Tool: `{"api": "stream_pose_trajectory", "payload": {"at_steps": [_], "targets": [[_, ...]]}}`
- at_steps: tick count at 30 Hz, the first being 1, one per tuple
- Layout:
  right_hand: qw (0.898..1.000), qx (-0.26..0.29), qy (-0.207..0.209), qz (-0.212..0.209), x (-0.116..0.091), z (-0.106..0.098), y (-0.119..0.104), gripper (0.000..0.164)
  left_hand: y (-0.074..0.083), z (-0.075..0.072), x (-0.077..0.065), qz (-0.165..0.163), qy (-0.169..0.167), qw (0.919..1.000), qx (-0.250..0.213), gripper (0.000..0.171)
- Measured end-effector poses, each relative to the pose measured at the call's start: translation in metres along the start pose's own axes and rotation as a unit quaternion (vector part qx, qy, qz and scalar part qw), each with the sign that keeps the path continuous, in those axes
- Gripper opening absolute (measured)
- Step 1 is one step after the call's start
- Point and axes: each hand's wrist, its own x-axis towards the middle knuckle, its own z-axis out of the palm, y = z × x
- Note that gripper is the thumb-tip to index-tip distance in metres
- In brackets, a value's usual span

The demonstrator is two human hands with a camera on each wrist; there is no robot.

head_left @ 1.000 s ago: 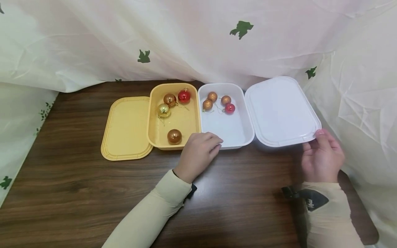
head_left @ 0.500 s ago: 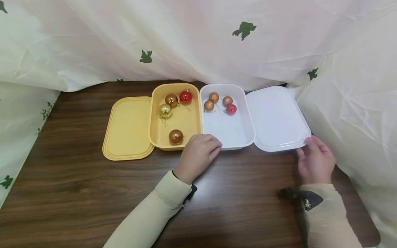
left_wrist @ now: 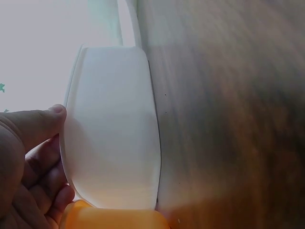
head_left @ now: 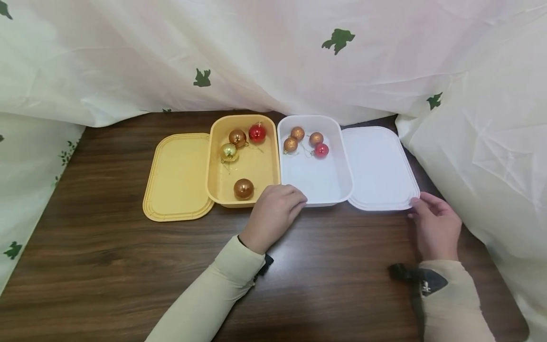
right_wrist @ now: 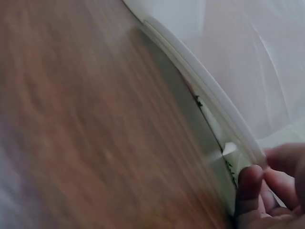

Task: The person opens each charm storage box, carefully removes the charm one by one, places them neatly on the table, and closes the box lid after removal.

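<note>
white lid (head_left: pixel 380 171), just right of the white box (head_left: pixel 318 180) and pinched at its near corner by the right hand (head_left: pixel 438 229), is probably best lowered flat while the left hand (head_left: pixel 273 211), gripping the box's near rim, steadies it.

- Left forearm (head_left: pixel 205 299): slants away and rightward from near side of table (head_left: pixel 107 266).
- Left hand (head_left: pixel 275 211): back upward, fingers curled, thumb extended; between left and right edges.
- Right forearm (head_left: pixel 455 304): by near-right corner, pointing away.
- Right hand (head_left: pixel 438 225): just beside right edge; thumb and fingers pinching.
</note>
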Motion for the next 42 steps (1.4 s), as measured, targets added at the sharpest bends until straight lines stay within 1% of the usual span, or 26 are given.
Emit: {"api": "stream_pose_trajectory", "payload": {"at_steps": [2,3,5,7,8,9,10,11,13,22,25,28,33,35,39,42], "targets": [[0.997,-0.072,-0.002,-0.003,0.001,-0.004,0.001,0.053,0.0,0.002,0.001,0.001,0.002,1.0,-0.007,0.008],[0.993,-0.116,-0.007,-0.006,0.001,-0.006,0.002,0.054,0.0,0.003,0.001,0.0,0.003,1.0,-0.009,0.008],[0.984,-0.18,-0.017,-0.008,0.002,-0.01,0.003,0.057,0.001,0.004,0.001,-0.001,0.003,0.9999,-0.013,0.007],[0.971,-0.239,-0.024,-0.013,0.003,-0.013,0.004,0.059,0.001,0.006,0.001,-0.002,0.001,0.9999,-0.014,0.007],[0.964,-0.265,-0.027,-0.016,0.003,-0.014,0.004,0.061,0.001,0.006,0.001,-0.002,0.0,0.9999,-0.013,0.007],[0.959,-0.282,-0.028,-0.018,0.003,-0.015,0.005,0.061,0.002,0.006,0.001,-0.003,-0.001,0.9999,-0.012,0.007],[0.958,-0.285,-0.028,-0.019,0.003,-0.015,0.005,0.061,0.002,0.006,0.001,-0.003,-0.003,0.9999,-0.012,0.008],[0.955,-0.294,-0.029,-0.023,0.003,-0.015,0.005,0.061,0.002,0.006,0.001,-0.003,-0.005,0.9999,-0.012,0.008],[0.953,-0.3,-0.029,-0.027,0.003,-0.016,0.005,0.06,0.003,0.005,0.001,-0.004,-0.009,0.9999,-0.013,0.008],[0.954,-0.298,-0.026,-0.037,0.002,-0.015,0.007,0.057,0.002,-0.004,0.002,-0.015,-0.017,0.9988,-0.043,0.009],[0.954,-0.295,-0.024,-0.038,0.002,-0.015,0.007,0.056,-0.001,-0.005,0.002,-0.009,-0.017,0.9993,-0.032,0.01],[0.956,-0.29,-0.025,-0.04,0.003,-0.014,0.006,0.056,-0.005,-0.006,0.002,-0.003,-0.01,0.9995,-0.028,0.01],[0.958,-0.282,-0.026,-0.042,0.005,-0.012,0.004,0.057,-0.012,-0.009,0.002,-0.002,-0.002,0.999,-0.045,0.013],[0.96,-0.277,-0.024,-0.042,0.006,-0.011,0.002,0.056,-0.012,-0.01,0.002,-0.006,-0.004,0.9985,-0.054,0.014],[0.969,-0.242,-0.021,-0.046,0.007,-0.008,0.002,0.048,-0.012,-0.012,0.002,-0.021,-0.009,0.9977,-0.064,0.015],[0.976,-0.213,-0.019,-0.049,0.007,-0.006,0.002,0.043,-0.012,-0.012,0.002,-0.026,-0.011,0.9973,-0.067,0.015]]}}
